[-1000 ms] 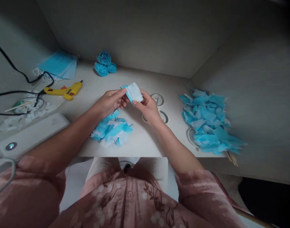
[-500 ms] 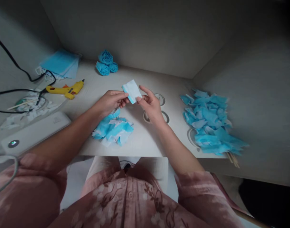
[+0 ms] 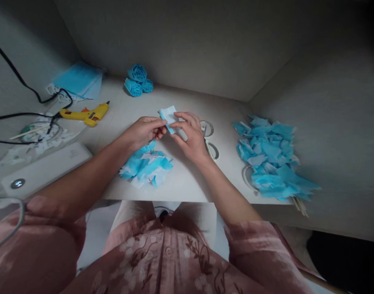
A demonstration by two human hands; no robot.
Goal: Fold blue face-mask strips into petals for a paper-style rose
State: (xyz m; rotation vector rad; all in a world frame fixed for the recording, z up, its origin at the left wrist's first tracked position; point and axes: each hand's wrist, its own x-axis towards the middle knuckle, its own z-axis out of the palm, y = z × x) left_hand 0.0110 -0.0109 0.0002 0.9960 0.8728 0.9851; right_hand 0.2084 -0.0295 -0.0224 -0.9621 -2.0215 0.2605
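Near pile: loose blue-and-white nonwoven scraps (image 3: 147,167) near front edge of white table (image 3: 187,188); look unshaped, probably left to do.
Right pile: ruffled blue nonwoven bunch (image 3: 268,151), thin wooden sticks (image 3: 301,206) poking out; stage unclear.
Left hand (image 3: 148,132): pinched on small flat blue-and-white nonwoven piece (image 3: 167,113).
Right hand (image 3: 191,139): thumb and fingers apart at piece's right side; contact unclear.
Piece: between hands, mostly flat; shaping looks barely begun.
Done: three rolled blue rose-shaped flowers (image 3: 138,77), far back.
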